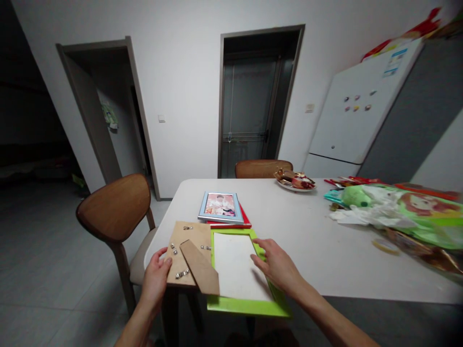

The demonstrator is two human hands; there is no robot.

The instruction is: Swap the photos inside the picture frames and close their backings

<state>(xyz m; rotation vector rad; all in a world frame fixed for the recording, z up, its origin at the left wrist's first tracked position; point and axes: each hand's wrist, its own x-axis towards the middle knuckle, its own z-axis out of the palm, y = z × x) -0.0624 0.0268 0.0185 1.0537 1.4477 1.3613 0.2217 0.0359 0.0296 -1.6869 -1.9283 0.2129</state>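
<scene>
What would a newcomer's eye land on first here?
Probably the lime-green frame at the near edge of the table, with a white sheet inside it and the right hand at its right side. Just left, the left hand holds a tan board with metal clips. Bright green packaging fills the table's far right.

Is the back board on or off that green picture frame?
Off: the brown board is held in the left hand, mostly left of the green frame, whose white sheet lies exposed.
</scene>
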